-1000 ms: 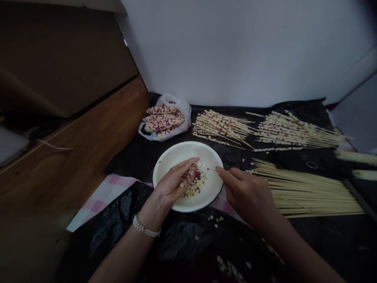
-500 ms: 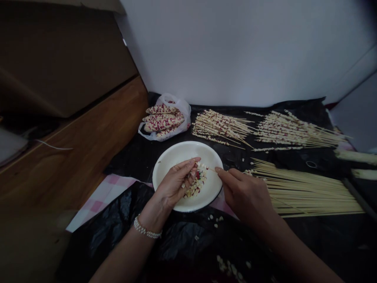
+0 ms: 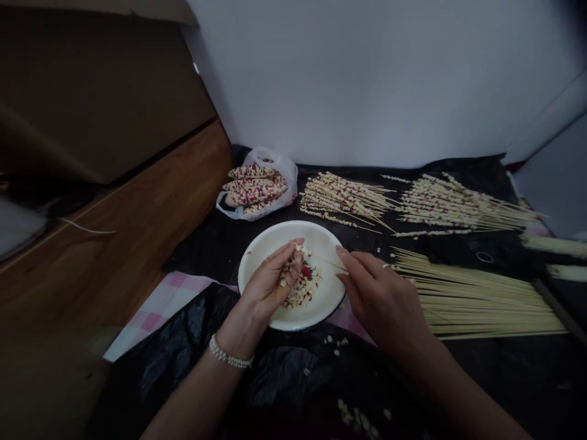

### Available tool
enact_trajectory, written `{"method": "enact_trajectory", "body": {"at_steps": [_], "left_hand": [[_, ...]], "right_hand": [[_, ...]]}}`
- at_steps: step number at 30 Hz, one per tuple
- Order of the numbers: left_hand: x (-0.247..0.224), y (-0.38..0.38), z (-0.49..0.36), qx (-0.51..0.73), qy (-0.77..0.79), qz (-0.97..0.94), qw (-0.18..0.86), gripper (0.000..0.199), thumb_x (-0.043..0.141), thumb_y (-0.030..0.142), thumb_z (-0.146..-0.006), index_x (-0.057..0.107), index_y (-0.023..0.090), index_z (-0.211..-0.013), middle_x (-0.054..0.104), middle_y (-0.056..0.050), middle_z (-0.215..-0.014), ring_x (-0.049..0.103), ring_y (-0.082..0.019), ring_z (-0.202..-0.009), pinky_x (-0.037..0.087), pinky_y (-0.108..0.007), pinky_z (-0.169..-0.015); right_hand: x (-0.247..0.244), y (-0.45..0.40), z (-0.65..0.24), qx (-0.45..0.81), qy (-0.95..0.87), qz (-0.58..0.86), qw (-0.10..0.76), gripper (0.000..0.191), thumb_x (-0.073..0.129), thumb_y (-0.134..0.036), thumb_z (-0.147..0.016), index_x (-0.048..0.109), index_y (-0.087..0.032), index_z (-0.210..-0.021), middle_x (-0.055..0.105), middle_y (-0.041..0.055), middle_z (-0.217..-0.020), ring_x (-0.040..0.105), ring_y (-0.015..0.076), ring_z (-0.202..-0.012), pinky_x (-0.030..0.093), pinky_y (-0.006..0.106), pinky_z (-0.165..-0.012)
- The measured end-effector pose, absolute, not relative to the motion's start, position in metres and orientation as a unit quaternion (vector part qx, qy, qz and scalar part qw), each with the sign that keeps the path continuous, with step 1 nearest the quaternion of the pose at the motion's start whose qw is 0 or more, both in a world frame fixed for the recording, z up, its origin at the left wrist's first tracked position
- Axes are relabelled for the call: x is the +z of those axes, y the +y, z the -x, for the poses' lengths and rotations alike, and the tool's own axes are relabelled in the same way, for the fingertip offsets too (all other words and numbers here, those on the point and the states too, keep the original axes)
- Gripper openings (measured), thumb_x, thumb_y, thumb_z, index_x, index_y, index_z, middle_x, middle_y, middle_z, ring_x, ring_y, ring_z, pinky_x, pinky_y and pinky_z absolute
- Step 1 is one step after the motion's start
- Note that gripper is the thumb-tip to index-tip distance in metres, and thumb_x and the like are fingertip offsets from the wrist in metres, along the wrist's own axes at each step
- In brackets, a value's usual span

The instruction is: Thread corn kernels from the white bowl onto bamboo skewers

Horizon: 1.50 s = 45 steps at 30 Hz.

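Observation:
My left hand (image 3: 270, 278) is cupped over the white bowl (image 3: 252, 256), with corn kernels (image 3: 283, 283) in its curled fingers. More pale kernels show at its fingertips. Over the bowl's right rim, my right hand (image 3: 383, 296) pinches a thin bamboo skewer (image 3: 334, 264) that points left toward the left fingertips. Its stretch between the hands looks bare; the far tip is too blurred to make out. Loose white and dark red kernels (image 3: 300, 297) lie in the bowl, around a painted red and green mark on its bottom.
Behind the bowl, a plastic bag (image 3: 288, 174) holds several speckled corn cobs (image 3: 250, 194). Two piles of kernel-threaded skewers (image 3: 342, 194) (image 3: 440, 198) lie at the back. Bare skewers (image 3: 486, 299) are spread at right, near stripped cobs (image 3: 562, 244). Stray kernels (image 3: 358, 418) dot the black plastic sheet (image 3: 284, 373).
The white kernels seen along the skewer between my hands now sit closer to my left fingertips. My right fingers have shifted on the skewer, and its ring now shows.

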<state>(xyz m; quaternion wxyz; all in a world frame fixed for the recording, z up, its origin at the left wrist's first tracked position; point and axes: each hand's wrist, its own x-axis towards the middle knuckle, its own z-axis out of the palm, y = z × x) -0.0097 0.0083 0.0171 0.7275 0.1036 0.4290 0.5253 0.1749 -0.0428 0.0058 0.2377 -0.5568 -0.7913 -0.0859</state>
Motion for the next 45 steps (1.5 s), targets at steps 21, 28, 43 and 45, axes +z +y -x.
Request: {"method": "enact_trajectory", "body": {"at_steps": [21, 28, 43, 45], "left_hand": [[0.015, 0.010, 0.018, 0.537, 0.438, -0.127, 0.710, 0.016, 0.061, 0.004, -0.079, 0.071, 0.008, -0.091, 0.067, -0.004, -0.074, 0.062, -0.005, -0.062, 0.054, -0.010, -0.061], [0.010, -0.008, -0.011, 0.442, 0.438, -0.147, 0.769, 0.017, 0.062, 0.008, -0.079, 0.072, 0.008, -0.093, 0.068, -0.005, -0.074, 0.063, -0.005, -0.061, 0.052, -0.009, -0.061], [0.020, 0.005, -0.003, 0.501, 0.414, -0.020, 0.760, 0.019, 0.058, 0.002, -0.080, 0.066, 0.006, -0.097, 0.070, -0.008, -0.086, 0.067, -0.009, -0.071, 0.056, -0.014, -0.067], [0.020, -0.001, -0.014, 0.485, 0.392, -0.003, 0.782, 0.019, 0.056, 0.001, -0.082, 0.066, 0.008, -0.096, 0.070, -0.008, -0.085, 0.067, -0.009, -0.070, 0.056, -0.015, -0.066]], "right_hand": [[0.005, -0.037, -0.191, 0.039, -0.809, 0.543, 0.221, 0.026, 0.044, -0.019, -0.089, 0.069, -0.021, -0.096, 0.069, 0.0043, -0.078, 0.062, 0.0143, -0.068, 0.041, 0.026, -0.060], [0.003, -0.041, -0.179, 0.010, -0.804, 0.559, 0.202, 0.024, 0.045, -0.019, -0.089, 0.067, -0.023, -0.096, 0.066, 0.0013, -0.074, 0.059, 0.0125, -0.063, 0.033, 0.024, -0.053], [0.022, -0.034, -0.181, -0.074, -0.813, 0.514, 0.262, 0.047, 0.050, -0.044, -0.088, 0.054, -0.013, -0.124, 0.064, 0.0107, -0.102, 0.056, 0.0234, -0.093, 0.040, 0.035, -0.077], [0.019, -0.036, -0.175, -0.086, -0.824, 0.502, 0.250, 0.038, 0.048, -0.033, -0.090, 0.055, -0.013, -0.121, 0.064, 0.0101, -0.103, 0.055, 0.0229, -0.093, 0.039, 0.036, -0.079]]}}
